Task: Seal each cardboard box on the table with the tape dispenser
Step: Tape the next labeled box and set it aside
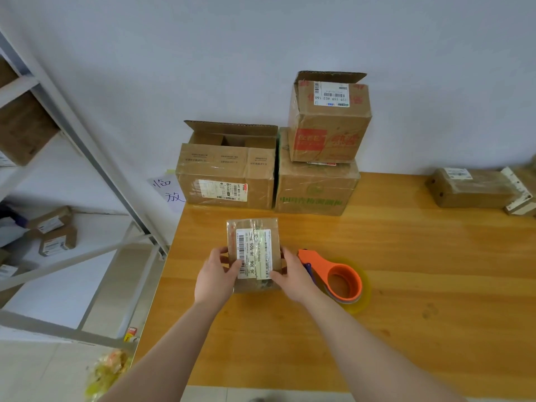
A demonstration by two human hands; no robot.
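Note:
A small cardboard box (253, 242) with a white shipping label lies near the left part of the wooden table (406, 300). My left hand (216, 277) grips its left side and my right hand (293, 277) grips its right side, thumbs on top. The orange tape dispenser (339, 278) with a clear tape roll lies on the table just right of my right hand, untouched. At the back stands an open box (229, 172), beside it a closed box with green print (316, 188), and on that one sits an open-flapped box with red print (329, 120).
Flat cardboard parcels (475, 188) lie at the table's far right. A grey metal shelf rack (72, 134) with more small boxes stands to the left. A paper sign (169, 190) hangs on the wall by the table's left edge. Yellow bags (107, 372) lie on the floor.

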